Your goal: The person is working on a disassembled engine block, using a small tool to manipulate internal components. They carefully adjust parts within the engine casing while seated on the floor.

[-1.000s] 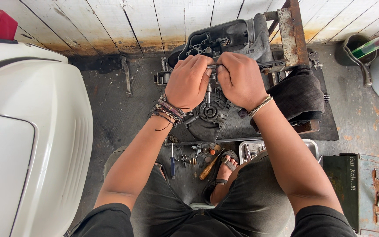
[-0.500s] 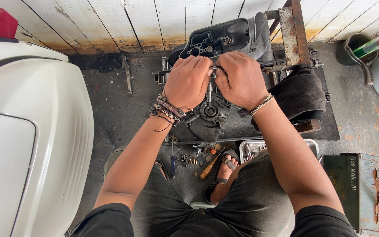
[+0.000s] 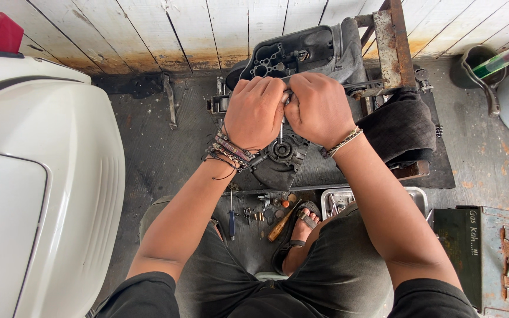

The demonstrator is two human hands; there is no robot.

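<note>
Greasy cast-metal engine casing [image 3: 301,53] w/ both hands [image 3: 287,112] gripping.

We count two hands, left [image 3: 255,112] and right [image 3: 319,109], one engine casing [image 3: 296,56], one blue-handled screwdriver [image 3: 231,221], one metal tray [image 3: 378,197], one sandal [image 3: 301,227], one white scooter body [image 3: 36,176].

I see a grey concrete floor [image 3: 166,147], stained and scuffed, ending at a white plank wall. On it: a dark mat [image 3: 437,171] under the rusty metal stand [image 3: 393,47] bearing the engine casing [image 3: 301,59]. Near my sandalled foot [image 3: 301,227] lie a blue-handled screwdriver [image 3: 231,221], a wooden-handled tool [image 3: 281,227], small loose fittings [image 3: 254,213] and a metal tray [image 3: 337,200]. A green metal box [image 3: 484,253] sits right; a white scooter body [image 3: 36,176] stands left.
</note>
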